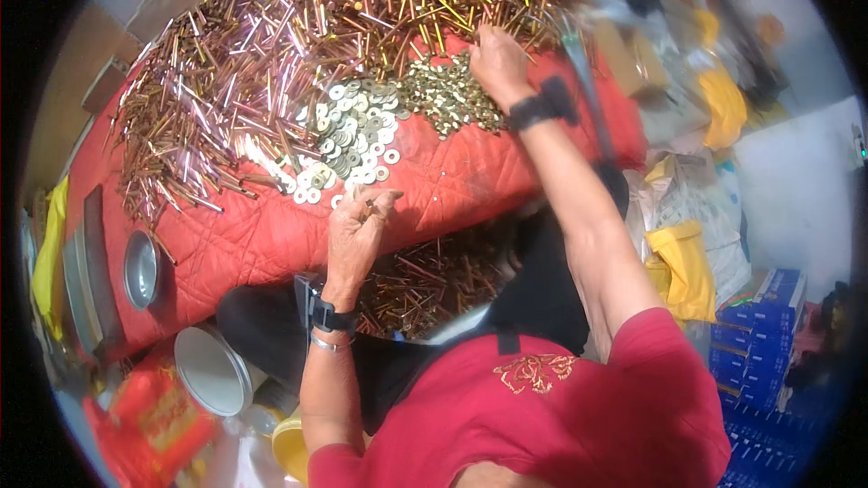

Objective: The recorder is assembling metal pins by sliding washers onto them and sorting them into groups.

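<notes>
On the red quilted cloth (244,258) lies a wide heap of coppery metal rods or tubes (262,63). In front of it is a pile of flat metal washers (357,131); small brass-coloured metal pieces, perhaps nuts (443,95), lie to the right. My left hand (355,233) is closed just below the washers, thumb and fingers brought together; what they hold, if anything, is too small to tell. Farther off, my right hand (498,61) is closed at the right end of the small brass pieces, beside the rods. Its fingertips and anything in them are hidden.
A metal bowl (142,269) sits at the cloth's left, with a pale bucket (210,369) below it. More rods (429,285) lie beneath the cloth's near edge, by my legs. Blue boxes (755,348) are stacked at right, near yellow bags (684,262). A red bag (149,420) stands lower left.
</notes>
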Demonstrator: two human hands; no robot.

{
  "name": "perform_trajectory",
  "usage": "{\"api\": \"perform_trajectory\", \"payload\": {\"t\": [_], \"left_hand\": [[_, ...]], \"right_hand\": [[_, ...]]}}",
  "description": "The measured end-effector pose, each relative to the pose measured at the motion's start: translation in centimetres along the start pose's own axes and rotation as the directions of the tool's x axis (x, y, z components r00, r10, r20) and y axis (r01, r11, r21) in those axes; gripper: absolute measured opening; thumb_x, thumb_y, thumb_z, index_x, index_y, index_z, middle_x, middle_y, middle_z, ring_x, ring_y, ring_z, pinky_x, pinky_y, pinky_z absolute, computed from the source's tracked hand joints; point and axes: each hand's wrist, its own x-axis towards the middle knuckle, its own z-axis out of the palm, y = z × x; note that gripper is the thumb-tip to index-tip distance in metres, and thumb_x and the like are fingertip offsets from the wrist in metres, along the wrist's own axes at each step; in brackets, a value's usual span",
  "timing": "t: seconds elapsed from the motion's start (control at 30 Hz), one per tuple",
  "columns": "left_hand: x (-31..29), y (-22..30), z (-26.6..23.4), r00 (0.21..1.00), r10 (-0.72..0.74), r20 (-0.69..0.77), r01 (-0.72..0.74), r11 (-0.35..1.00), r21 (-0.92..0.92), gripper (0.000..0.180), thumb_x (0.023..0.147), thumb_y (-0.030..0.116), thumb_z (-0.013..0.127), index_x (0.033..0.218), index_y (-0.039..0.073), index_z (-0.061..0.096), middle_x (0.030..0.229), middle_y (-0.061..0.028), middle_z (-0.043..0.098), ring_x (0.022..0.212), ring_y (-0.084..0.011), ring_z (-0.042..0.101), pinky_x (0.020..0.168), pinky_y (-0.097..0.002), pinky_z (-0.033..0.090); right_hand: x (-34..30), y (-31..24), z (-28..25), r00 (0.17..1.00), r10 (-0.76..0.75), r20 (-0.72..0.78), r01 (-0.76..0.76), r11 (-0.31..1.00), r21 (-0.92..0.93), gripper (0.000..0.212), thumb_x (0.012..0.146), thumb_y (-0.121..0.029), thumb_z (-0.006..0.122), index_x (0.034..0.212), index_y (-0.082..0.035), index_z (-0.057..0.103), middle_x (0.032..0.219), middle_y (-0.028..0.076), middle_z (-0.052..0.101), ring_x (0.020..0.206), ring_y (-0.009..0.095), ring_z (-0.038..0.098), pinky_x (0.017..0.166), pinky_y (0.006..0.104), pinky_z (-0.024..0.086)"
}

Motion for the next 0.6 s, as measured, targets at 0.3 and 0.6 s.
{"api": "perform_trajectory", "payload": {"t": [0.3, 0.6], "left_hand": [[1.5, -1.1, 1.1, 0.871, 0.474, -0.13, -0.299, 0.722, 0.624, 0.026, 0.084, 0.012, 0.061, 0.109, 0.008, 0.062, 0.113, -0.0121, 0.06, 0.111, -0.0312, 0.054, 0.098, -0.0446, 0.036], [0.7, -1.8, 2.8, 0.913, 0.401, 0.079, -0.38, 0.763, 0.523, 0.039, 0.087, 0.015, 0.06, 0.126, 0.011, 0.055, 0.129, -0.0119, 0.055, 0.125, -0.0274, 0.047, 0.113, -0.0514, 0.014]], "right_hand": [[2.3, -0.3, -1.5, 0.962, 0.142, 0.234, -0.102, 0.979, -0.174, 0.033, 0.07, -0.019, 0.068, 0.095, 0.001, 0.062, 0.092, 0.022, 0.067, 0.088, 0.037, 0.066, 0.077, 0.0445, 0.053], [-8.5, -6.2, -7.6, 0.894, -0.193, 0.403, -0.072, 0.828, 0.556, 0.022, 0.086, -0.017, 0.054, 0.099, -0.003, 0.063, 0.086, 0.018, 0.067, 0.08, 0.032, 0.065, 0.071, 0.0381, 0.05]]}}
